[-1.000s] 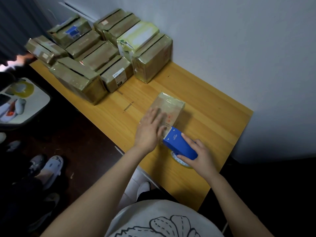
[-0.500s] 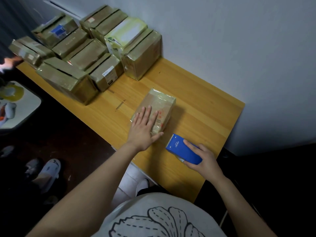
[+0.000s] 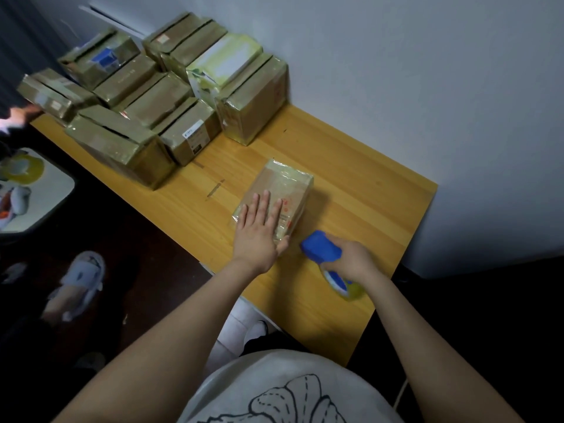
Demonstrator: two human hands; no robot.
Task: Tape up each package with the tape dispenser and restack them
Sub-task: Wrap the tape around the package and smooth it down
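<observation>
A small brown cardboard package (image 3: 282, 190), glossy with clear tape, lies alone on the light wooden table (image 3: 372, 193), near its front edge and well apart from the rest. The left hand (image 3: 259, 233) lies flat on its near end, fingers straight and spread, pressing down without curling round it. Just beside the package, to the right, the right hand (image 3: 351, 257) is wrapped round the blue plastic tape dispenser (image 3: 320, 247), holding it low over the table with its yellowish tape roll (image 3: 351, 290) towards the person. At the far left of the table, against the pale wall (image 3: 427, 87), a cluster of brown taped boxes (image 3: 146, 105) sits packed side by side.
</observation>
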